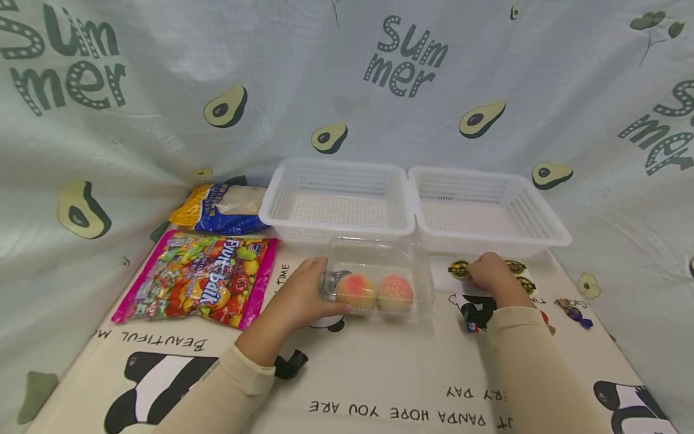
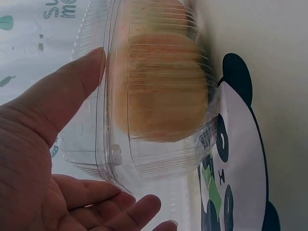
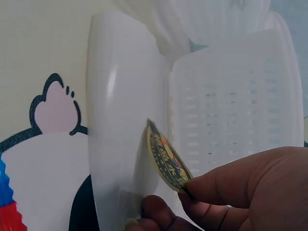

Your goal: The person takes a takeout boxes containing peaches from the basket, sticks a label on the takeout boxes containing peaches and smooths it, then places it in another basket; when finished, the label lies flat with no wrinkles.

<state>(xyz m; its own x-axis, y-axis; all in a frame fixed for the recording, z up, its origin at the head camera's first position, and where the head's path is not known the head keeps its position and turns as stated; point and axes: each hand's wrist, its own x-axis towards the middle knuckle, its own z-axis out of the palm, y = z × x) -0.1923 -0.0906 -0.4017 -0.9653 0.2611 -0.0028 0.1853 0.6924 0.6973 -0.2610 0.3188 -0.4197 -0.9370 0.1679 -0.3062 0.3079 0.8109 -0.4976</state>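
Observation:
A clear plastic clamshell box (image 1: 379,256) with two round, peach-coloured pastries (image 1: 355,291) sits on the table before the baskets. My left hand (image 1: 306,295) holds its left end, the thumb on the near side. In the left wrist view the thumb touches the box's rim (image 2: 108,139), with the other fingers around the far corner. Between thumb and finger my right hand (image 3: 231,187) pinches an oval black-and-gold sticker (image 3: 166,159), part lifted from a glossy white backing sheet (image 3: 120,106). More such stickers (image 1: 459,269) lie on the sheet around that hand.
Two white plastic baskets (image 1: 338,226) (image 1: 488,241) stand side by side at the back. To the left lie a pink-edged candy bag (image 1: 200,277) and a blue-and-yellow packet (image 1: 222,208). Several wrapped candies (image 1: 575,312) lie at the right, some partly behind the right forearm.

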